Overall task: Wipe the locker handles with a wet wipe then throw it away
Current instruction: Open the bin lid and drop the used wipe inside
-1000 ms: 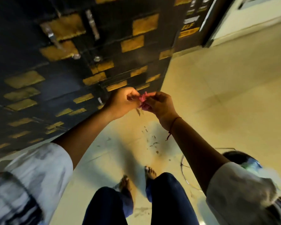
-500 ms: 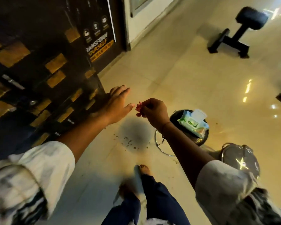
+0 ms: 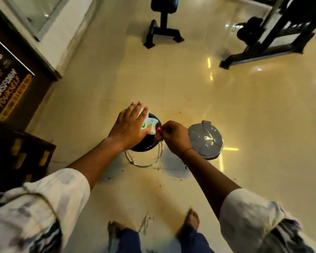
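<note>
My left hand (image 3: pixel 129 125) lies flat with its fingers spread over a green and white wet-wipe pack (image 3: pixel 150 124), which rests on a black round stool (image 3: pixel 146 144). My right hand (image 3: pixel 175 136) pinches a small crumpled pink piece (image 3: pixel 158 133) just right of the pack, above the stool's edge. A grey bin with a shut lid (image 3: pixel 205 139) stands on the floor right of that hand. The dark lockers with yellow patches (image 3: pixel 18 157) are at the left edge; I cannot make out any handles on them.
A dark panel with lettering (image 3: pixel 7 88) stands at the left beside a white wall. A black padded gym stand (image 3: pixel 162 24) and a black machine frame (image 3: pixel 272 37) are across the glossy tiled floor. My bare feet (image 3: pixel 190 221) are below.
My view has swung away from the lockers to the stool and bin. My left hand let go of the pink piece and moved onto the wipe pack; my right hand still holds the piece.
</note>
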### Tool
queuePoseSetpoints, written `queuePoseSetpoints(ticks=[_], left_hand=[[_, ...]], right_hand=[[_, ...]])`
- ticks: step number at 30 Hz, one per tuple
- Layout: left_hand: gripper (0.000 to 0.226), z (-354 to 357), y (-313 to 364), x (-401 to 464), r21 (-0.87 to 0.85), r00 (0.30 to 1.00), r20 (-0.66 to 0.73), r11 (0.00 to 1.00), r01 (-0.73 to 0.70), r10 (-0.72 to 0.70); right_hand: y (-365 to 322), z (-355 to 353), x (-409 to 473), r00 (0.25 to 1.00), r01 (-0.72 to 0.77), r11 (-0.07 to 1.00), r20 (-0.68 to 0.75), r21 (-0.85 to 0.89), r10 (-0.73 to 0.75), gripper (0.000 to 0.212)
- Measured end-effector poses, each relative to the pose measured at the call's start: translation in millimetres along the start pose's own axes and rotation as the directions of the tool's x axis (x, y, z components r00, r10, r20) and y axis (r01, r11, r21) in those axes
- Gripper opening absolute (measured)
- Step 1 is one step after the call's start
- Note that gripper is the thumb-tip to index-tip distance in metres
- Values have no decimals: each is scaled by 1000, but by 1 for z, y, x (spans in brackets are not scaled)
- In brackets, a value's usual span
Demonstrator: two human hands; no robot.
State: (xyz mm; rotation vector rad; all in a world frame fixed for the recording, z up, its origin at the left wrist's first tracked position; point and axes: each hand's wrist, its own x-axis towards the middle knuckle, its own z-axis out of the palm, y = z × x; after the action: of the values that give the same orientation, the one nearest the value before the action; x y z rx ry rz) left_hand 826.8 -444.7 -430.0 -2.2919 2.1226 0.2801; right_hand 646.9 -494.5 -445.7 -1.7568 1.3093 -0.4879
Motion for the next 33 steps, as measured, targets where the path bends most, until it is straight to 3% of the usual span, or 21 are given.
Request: queuePoseSetpoints(ticks=[6,11,22,33], left_hand=[[80,48,132,75,38,992,103,996,-80,75],[78,80,187,132,-16,980,178,996,-92,93],[79,192,215,265,-42,941,299,987,-154,160],[70,282,210,308,-36,901,396,983,-178,178]], right_hand=[[105,-101,8,993,-116,992,-26,38,117,6],[167,-148,37,979,-201,979,-46,-27,200,7],[299,-148,134,938,-345,938,-59,-40,343,4],[381,-110,167,891,-451,890,32,-63,453,9]])
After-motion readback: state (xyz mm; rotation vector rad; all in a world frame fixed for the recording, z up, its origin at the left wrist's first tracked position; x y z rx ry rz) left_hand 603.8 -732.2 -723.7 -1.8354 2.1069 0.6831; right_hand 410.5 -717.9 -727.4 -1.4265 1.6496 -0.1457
